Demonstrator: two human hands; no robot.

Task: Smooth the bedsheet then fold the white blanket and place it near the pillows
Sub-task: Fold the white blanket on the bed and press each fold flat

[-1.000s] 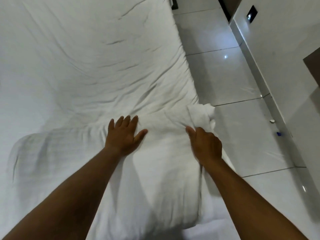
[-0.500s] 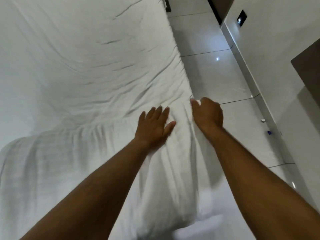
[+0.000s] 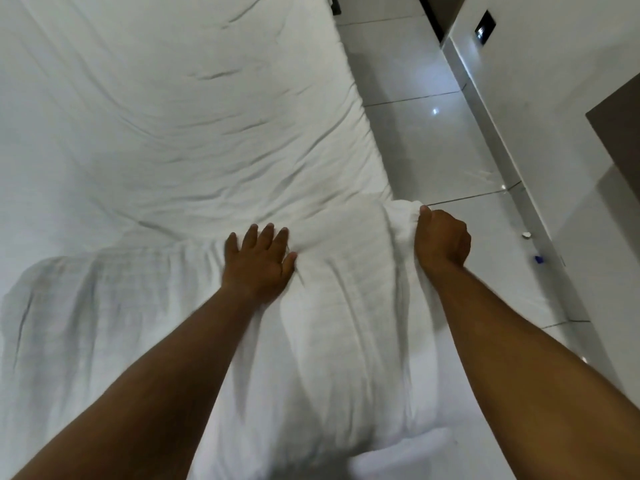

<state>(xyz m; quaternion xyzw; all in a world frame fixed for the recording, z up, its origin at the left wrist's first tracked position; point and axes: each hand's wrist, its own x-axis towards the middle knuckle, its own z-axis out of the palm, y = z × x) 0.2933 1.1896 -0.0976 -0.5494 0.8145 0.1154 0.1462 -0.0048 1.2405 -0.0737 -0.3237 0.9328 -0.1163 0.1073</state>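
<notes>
The white blanket (image 3: 145,323) lies across the near end of the bed, its far edge folded over the bedsheet (image 3: 180,109). The bedsheet stretches away ahead, white and creased with several wrinkles. My left hand (image 3: 258,263) rests flat on the blanket's far edge with fingers spread. My right hand (image 3: 441,239) grips the blanket's right corner at the side of the bed, fingers curled round a bunch of cloth. No pillows are in view.
A glossy white tiled floor (image 3: 433,133) runs along the bed's right side, bounded by a white wall (image 3: 561,98) with a dark switch plate (image 3: 485,27). A small blue item (image 3: 538,259) and a small white item (image 3: 526,234) lie on the floor by the wall.
My right hand went forward along the bed's edge with the blanket corner, then came back and outward. My left hand slid right and forward over the blanket, then returned leftward.
</notes>
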